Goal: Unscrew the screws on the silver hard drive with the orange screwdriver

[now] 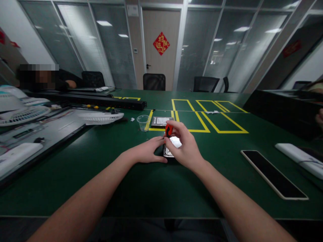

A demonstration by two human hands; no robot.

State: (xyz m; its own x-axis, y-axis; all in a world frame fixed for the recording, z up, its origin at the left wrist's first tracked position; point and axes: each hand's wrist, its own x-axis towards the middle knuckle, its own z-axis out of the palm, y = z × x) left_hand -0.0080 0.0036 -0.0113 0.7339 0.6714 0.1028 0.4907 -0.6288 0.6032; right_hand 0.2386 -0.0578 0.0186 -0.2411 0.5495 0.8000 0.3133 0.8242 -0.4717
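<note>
A silver hard drive [169, 153] lies on the green table in front of me, partly covered by my fingers. My left hand [150, 150] grips its left side, fingers at the far end and thumb at the near corner. Above the drive, my right hand [185, 144] holds a red and black screwdriver [169, 130] upright between thumb and fingers. The screwdriver's tip is hidden. Just beyond sits a second hard drive [158, 121], label up, inside a yellow taped outline. A clear plastic cup [143, 123] stands to its left.
Fan parts [101, 117] and a large metal panel [58, 129] lie at the left, near a long black bar [101, 101]. At the right are a dark flat device with a pale rim [272, 173], a white power strip [300, 159] and a black box [282, 111]. Other people sit at both sides.
</note>
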